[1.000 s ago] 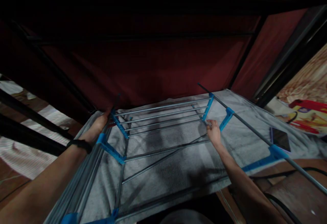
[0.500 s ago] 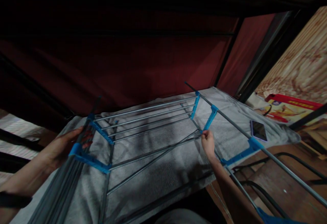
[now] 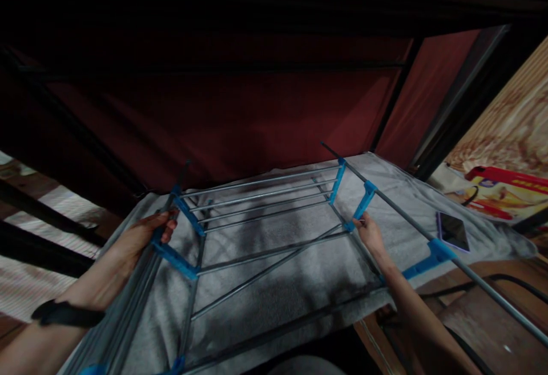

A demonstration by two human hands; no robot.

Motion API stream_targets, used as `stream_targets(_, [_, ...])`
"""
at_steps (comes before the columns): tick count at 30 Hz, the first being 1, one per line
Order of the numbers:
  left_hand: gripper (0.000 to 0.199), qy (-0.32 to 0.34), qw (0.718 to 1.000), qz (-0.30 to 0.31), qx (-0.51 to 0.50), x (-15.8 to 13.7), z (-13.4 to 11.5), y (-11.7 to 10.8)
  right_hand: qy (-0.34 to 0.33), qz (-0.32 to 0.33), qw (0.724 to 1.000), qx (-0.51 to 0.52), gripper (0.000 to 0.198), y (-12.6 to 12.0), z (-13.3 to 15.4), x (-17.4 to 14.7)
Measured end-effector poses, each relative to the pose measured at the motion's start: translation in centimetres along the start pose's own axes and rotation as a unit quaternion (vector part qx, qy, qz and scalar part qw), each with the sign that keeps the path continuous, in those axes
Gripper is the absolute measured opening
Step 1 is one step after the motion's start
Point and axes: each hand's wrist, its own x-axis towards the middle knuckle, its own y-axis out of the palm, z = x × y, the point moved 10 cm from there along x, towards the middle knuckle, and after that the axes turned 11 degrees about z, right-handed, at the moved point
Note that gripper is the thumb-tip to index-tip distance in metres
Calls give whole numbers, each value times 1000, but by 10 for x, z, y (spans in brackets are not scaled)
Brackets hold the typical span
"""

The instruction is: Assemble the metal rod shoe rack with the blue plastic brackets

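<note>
A rack of grey metal tubes [image 3: 261, 195] with blue plastic joints lies on a grey blanket [image 3: 278, 301]. My left hand [image 3: 148, 231] is wrapped round the rack's left side pole, just above a blue joint [image 3: 177, 261]. Beneath that hand a bundle of grey tubes [image 3: 124, 306] runs toward me. With fingers pinched, my right hand [image 3: 370, 236] holds the lower end of a blue bracket [image 3: 365, 199] on the rack's right side. One thin tube [image 3: 265, 273] crosses the frame diagonally and ends near this bracket.
A phone [image 3: 454, 231] lies on the blanket at the right. Beyond it stands a red and yellow box [image 3: 509, 192]. Dark red panels [image 3: 257, 118] in black framing rise behind the rack. Black curved tubing [image 3: 514, 283] is at the lower right, past the blanket's edge.
My left hand has gone from loosely spread fingers to a closed grip on the side pole. My right hand remains at the bracket's lower end. The whole view has shifted slightly.
</note>
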Motion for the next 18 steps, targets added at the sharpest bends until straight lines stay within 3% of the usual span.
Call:
stream_targets(7, [25,-9,1000,-5,-24,14,-10,14,-11,2,999,-32,19,-2,14,17])
stream_targets(18, [12,-4,1000,-13,8,28,-11,9,-18,14,999,-50,21,11,11,34])
